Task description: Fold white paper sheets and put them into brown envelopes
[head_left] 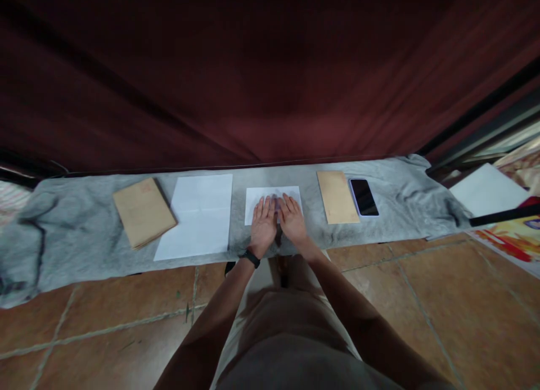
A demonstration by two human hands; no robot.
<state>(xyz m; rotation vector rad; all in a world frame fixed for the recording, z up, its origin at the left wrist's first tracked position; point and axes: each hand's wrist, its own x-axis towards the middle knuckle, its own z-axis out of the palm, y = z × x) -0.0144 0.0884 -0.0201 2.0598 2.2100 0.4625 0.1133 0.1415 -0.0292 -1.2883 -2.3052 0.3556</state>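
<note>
A small white sheet of paper, perhaps folded, lies on the grey cloth in front of me. My left hand rests flat on it, fingers stretched forward, with a black band on the wrist. Beside it my right hand also lies flat on the paper, its fingers pointing away and slightly inward. The two hands nearly touch at the thumbs and cover the paper's near middle. To the left is a larger stack or sheet of white paper. On the right lies a brown envelope.
Grey cloth covers the narrow table. A pile of brown envelopes overlaps the large paper's left edge. A phone lies right of the single envelope. Dark red fabric hangs behind the table; a white sheet sits far right.
</note>
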